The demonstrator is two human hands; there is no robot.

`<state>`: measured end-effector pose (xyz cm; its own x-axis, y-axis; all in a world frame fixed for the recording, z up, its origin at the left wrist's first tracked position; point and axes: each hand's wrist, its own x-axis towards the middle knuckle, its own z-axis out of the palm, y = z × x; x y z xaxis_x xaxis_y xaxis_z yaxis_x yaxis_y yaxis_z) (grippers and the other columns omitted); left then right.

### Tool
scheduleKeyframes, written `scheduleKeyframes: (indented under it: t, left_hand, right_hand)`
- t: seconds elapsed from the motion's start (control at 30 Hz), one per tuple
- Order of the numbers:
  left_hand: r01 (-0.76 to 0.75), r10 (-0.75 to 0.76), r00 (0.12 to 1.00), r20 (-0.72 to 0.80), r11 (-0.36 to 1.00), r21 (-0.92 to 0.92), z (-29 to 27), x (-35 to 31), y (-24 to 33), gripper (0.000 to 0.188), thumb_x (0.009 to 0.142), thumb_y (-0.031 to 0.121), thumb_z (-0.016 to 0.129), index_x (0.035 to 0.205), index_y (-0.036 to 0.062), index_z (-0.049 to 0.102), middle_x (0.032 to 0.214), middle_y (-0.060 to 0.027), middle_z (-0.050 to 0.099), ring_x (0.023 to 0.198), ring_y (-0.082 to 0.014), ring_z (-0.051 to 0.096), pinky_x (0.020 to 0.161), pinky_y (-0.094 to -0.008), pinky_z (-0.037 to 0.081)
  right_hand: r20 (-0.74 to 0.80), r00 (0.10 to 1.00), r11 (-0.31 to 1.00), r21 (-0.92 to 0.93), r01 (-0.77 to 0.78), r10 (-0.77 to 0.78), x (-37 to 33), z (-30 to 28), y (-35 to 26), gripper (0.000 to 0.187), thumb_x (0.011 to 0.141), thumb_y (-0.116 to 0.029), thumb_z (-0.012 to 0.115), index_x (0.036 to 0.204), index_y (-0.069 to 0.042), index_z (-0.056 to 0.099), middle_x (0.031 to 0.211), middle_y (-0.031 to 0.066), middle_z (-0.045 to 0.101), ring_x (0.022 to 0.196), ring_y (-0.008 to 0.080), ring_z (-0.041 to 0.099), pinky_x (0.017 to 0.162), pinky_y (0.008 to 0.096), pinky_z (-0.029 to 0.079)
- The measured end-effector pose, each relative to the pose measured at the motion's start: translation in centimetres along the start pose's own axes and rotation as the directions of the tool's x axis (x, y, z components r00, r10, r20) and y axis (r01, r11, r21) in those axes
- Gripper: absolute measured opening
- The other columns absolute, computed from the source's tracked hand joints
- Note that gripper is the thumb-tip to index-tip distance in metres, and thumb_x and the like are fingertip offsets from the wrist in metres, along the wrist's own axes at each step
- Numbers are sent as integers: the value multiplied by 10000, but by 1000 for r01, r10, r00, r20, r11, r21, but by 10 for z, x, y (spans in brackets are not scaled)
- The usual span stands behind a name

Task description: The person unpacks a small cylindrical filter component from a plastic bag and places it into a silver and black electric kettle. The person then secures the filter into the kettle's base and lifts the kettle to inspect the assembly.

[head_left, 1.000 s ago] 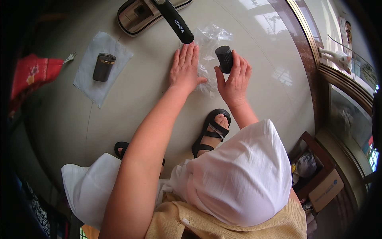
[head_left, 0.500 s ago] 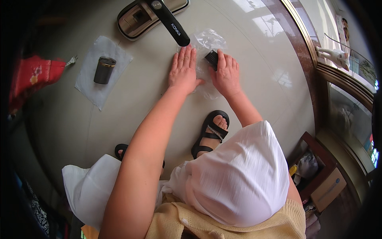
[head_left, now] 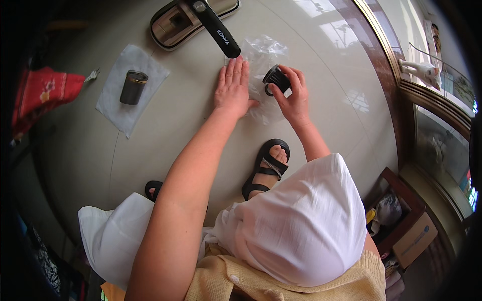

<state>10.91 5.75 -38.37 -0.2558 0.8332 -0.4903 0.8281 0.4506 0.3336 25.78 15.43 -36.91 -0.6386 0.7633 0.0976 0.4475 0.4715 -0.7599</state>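
Observation:
In my right hand (head_left: 295,98) is a black ribbed cylindrical part (head_left: 276,80) with a round rim, like a filter, gripped between thumb and fingers above a crumpled clear plastic bag (head_left: 262,47). My left hand (head_left: 232,88) lies flat, fingers stretched forward, at the bag's left edge. Just beyond its fingertips is the black handle (head_left: 221,32) of a bronze handheld appliance (head_left: 173,27), which looks like a small vacuum cleaner. Farther left, a dark translucent cup (head_left: 133,89) with a gold band stands on a white sheet (head_left: 113,90).
A red flowered cloth (head_left: 50,95) lies at the left, with a white plug (head_left: 92,76) beside it. My sandalled foot (head_left: 266,168) is close below my hands. A framed glass door (head_left: 401,75) runs along the right, and a wooden shelf (head_left: 396,175) with a cardboard box (head_left: 414,240) stands lower right.
My right hand has lifted and tilted the black ribbed part, moving slightly right, so its round rim now shows. My left hand stays almost in place.

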Motion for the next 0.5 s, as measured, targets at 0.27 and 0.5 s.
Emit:
scheduleKeyframes:
  t: [0.27,0.5]
  left_hand:
    - [4,-4,999,-35,1000,-8,3,-2,-3,1168,762,439,779,1548,43,13,1631,-117,10,1509,-253,12,1231,-411,43]
    - [-35,33,996,-80,999,-17,3,4,-4,1166,751,443,786,1550,53,31,1630,-114,28,1508,-255,30,1232,-419,50]
  right_hand:
    - [-142,986,945,326,-38,88,4,5,-9,441,839,-75,735,1245,-5,578,1168,126,595,1038,265,628,852,338,531]
    - [19,981,951,-243,191,-192,7,15,15,547,762,-118,752,1272,-49,567,1183,107,602,1057,323,532,938,401,454]
